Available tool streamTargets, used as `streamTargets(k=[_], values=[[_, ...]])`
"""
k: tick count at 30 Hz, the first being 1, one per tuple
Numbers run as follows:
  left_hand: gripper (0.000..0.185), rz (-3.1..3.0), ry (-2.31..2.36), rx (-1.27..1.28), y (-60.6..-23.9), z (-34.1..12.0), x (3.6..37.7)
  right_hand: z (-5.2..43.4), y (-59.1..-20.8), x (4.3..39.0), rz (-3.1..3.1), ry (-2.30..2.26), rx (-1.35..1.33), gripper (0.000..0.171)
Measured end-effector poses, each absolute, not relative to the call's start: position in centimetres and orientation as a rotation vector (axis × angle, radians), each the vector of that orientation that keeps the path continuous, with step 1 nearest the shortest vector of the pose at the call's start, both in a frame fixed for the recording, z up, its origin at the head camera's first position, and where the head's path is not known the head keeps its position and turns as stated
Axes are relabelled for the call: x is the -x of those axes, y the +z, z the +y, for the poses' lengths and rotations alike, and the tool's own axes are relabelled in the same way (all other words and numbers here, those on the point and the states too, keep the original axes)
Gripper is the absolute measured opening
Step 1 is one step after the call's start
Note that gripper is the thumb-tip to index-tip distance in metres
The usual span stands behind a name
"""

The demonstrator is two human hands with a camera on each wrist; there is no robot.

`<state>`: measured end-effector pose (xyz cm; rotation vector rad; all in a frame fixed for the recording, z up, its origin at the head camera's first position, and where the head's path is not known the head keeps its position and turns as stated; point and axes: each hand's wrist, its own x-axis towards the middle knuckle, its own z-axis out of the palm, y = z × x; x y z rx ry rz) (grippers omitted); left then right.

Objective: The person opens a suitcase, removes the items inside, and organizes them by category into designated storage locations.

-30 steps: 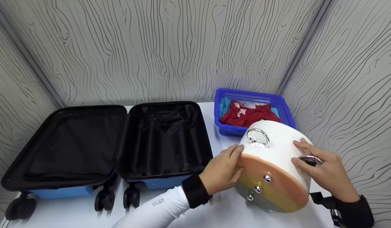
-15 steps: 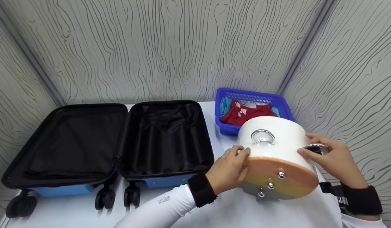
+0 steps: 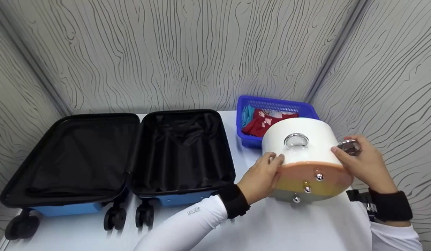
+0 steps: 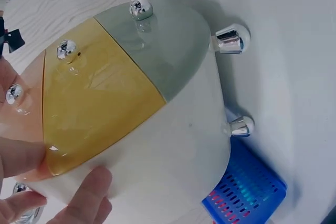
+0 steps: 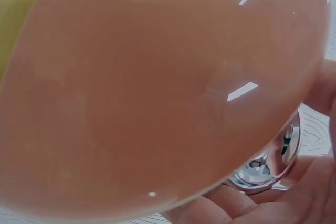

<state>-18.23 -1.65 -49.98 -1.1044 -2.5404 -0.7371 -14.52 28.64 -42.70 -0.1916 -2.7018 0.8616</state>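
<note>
Between my hands is a glossy white, oval-fronted drawer box (image 3: 299, 132). Its front has orange, yellow and grey-green drawers (image 4: 100, 93) with small chrome knobs (image 3: 319, 176). My left hand (image 3: 259, 179) grips the left front edge, fingers on the white shell. My right hand (image 3: 370, 165) holds the right end, thumb against the shell and fingers around the chrome side handle (image 3: 349, 147). Another chrome handle (image 3: 296, 140) sits on top. In the left wrist view, chrome feet (image 4: 231, 40) stick out of the underside. The orange front fills most of the right wrist view.
An open suitcase (image 3: 184, 153) with black lining lies at the left, its wheels (image 3: 144, 215) toward me. Behind the box stands a blue plastic basket (image 3: 250, 142) holding red and teal clothes (image 3: 261, 123). Patterned panels (image 3: 187, 52) wall in the white table (image 3: 257, 230).
The drawer box has turned more level and moved away from me, covering more of the basket. Both hands have moved with it, the right one upward along its end.
</note>
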Motion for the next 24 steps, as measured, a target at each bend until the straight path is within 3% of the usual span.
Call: streamTargets(k=[17,24], values=[[0.056,-2.621,-0.738,1.140,-50.0,-0.3,19.3,30.8,-42.2,18.1,-2.779,0.891,0.103,0.057],[0.065,-2.661,-0.701,1.178,-50.0,-1.4,18.7,30.8,-42.5,18.5,-2.762,0.935,0.125,0.063]])
